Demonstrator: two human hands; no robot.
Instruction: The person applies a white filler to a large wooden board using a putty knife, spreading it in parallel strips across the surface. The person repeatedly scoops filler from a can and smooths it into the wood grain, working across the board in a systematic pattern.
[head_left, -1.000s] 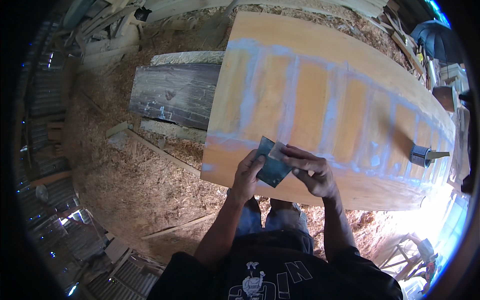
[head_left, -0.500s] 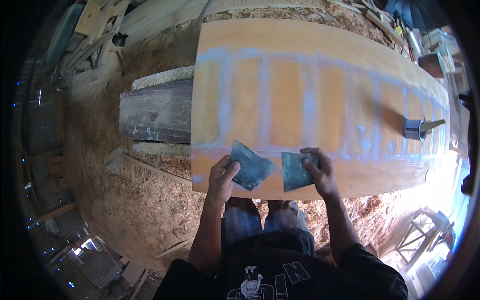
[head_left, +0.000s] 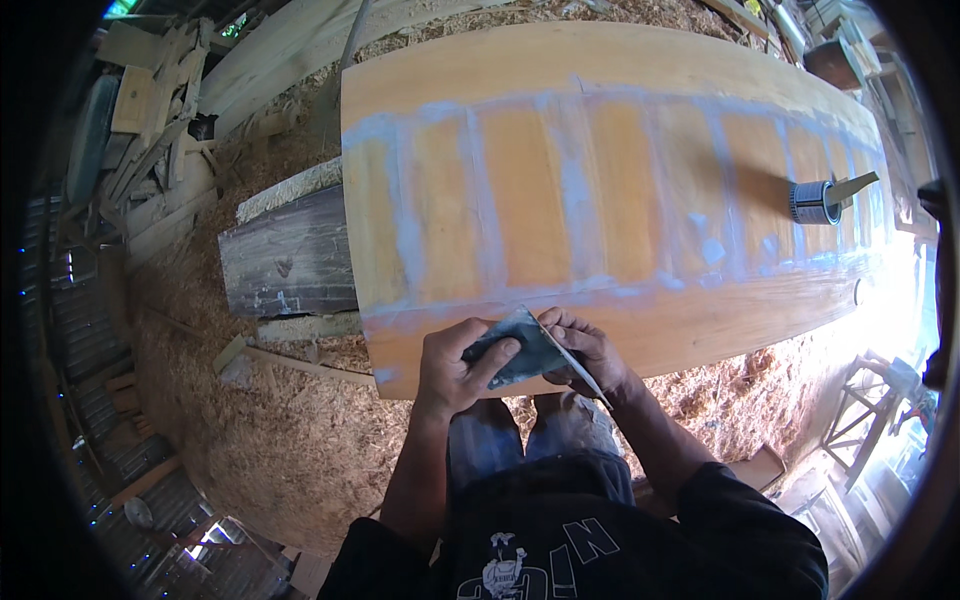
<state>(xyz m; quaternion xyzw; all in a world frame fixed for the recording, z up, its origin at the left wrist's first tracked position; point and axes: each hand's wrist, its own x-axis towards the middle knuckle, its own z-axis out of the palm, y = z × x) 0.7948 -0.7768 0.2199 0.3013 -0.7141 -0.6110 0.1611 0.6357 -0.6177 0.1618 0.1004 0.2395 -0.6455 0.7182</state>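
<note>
Just above the near edge of a large wooden panel (head_left: 520,200), my two hands are close together. My left hand (head_left: 450,365) is closed on a dark green piece of sandpaper (head_left: 528,350), thumb on its dusty face. My right hand (head_left: 595,355) grips a second piece of sandpaper (head_left: 588,380), turned nearly edge-on so a pale side shows. The two pieces meet or overlap between the hands; whether they touch is unclear. Pale bluish filler runs in strips across the panel's orange-brown surface.
A tin can (head_left: 815,203) with a flat stick (head_left: 853,188) in it stands at the panel's right. Dark timber (head_left: 290,255) juts out on the left. Wood shavings (head_left: 260,440) cover the ground. Scrap wood (head_left: 150,100) is piled far left; a wooden frame (head_left: 862,420) stands right.
My hands have come together, the right one moving left. The right piece of sandpaper has turned from face-up to nearly edge-on. The view has shifted slightly.
</note>
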